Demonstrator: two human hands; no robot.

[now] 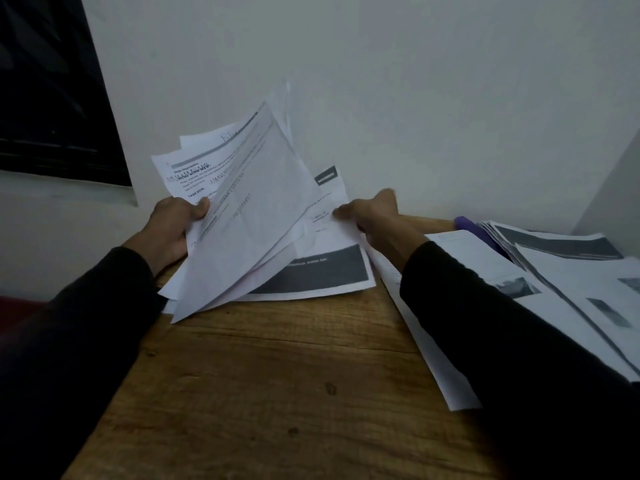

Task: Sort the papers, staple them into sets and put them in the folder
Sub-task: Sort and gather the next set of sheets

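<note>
The wooden table [277, 393] meets a white wall [381, 81] at its far edge; its near middle is bare wood. The left hand [169, 230] grips a fanned sheaf of papers [249, 209], thumb curled over the front, tilted up off the table. The right hand [374, 213] pinches the edge of a sheet with a dark band [322, 271] lying beneath. More printed sheets [561, 282] spread along the right edge, beside something purple [467, 225].
</note>
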